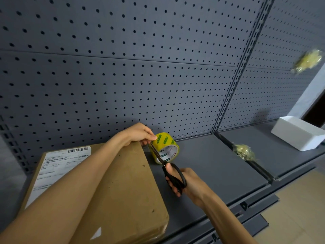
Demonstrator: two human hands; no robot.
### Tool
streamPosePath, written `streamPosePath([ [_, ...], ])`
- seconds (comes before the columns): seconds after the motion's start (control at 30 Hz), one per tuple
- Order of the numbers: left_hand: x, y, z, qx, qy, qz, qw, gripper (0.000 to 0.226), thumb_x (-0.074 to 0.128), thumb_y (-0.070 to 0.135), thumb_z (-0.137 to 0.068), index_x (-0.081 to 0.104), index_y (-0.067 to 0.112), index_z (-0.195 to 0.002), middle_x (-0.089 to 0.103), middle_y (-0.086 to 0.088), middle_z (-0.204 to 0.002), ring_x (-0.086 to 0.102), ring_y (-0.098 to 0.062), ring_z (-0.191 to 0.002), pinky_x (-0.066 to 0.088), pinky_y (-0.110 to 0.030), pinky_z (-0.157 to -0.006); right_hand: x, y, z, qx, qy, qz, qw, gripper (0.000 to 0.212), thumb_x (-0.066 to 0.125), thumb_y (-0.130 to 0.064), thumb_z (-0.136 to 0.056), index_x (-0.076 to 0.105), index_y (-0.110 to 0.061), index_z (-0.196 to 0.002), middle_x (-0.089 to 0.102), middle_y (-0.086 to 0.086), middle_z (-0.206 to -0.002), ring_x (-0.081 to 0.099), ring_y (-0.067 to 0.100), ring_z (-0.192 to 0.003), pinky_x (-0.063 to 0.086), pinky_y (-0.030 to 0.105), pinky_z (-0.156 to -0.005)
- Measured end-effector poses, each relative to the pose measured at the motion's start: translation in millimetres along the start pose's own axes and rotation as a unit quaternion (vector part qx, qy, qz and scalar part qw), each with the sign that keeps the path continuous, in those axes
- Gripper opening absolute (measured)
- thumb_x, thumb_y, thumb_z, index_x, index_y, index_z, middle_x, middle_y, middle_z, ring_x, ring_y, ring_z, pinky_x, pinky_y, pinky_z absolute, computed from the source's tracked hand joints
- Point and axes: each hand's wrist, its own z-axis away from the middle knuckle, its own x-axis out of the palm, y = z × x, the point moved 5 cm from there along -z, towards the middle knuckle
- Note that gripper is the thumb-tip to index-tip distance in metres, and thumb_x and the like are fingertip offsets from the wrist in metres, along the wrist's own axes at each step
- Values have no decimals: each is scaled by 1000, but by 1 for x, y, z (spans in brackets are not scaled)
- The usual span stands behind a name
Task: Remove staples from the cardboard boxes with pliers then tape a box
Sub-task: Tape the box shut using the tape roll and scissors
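Note:
A flat brown cardboard box [126, 187] with a white shipping label lies on the grey shelf [211, 166]. My left hand [137, 133] reaches across the box's far corner and holds a roll of yellow tape [165, 147] just past that corner. My right hand [186, 184] grips the black handles of a pair of scissors [168, 168]. The scissor blades point up and left between the box corner and the roll. The strip of tape itself is too thin to make out.
A grey pegboard wall [140, 67] rises behind the shelf. One crumpled wad of yellowish tape [245, 152] lies on the shelf divider, another [308, 60] sticks on the pegboard at upper right. A white foam box [297, 136] sits far right. Brown cardboard [299, 208] lies below the shelf edge.

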Motion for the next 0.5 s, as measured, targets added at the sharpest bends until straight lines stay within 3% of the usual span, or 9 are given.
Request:
streamPosePath([
  [0.5,0,-5,-5,-25,-3,23,999,17,66,24,-86,69,15,-99,67,-1,-86,60,-10,-76,47,-18,-64,-2,5,-10,-11,32,-7,999,56,68,-53,-67,62,1,-79,51,5,-56,46,13,-44,39,21,-41],
])
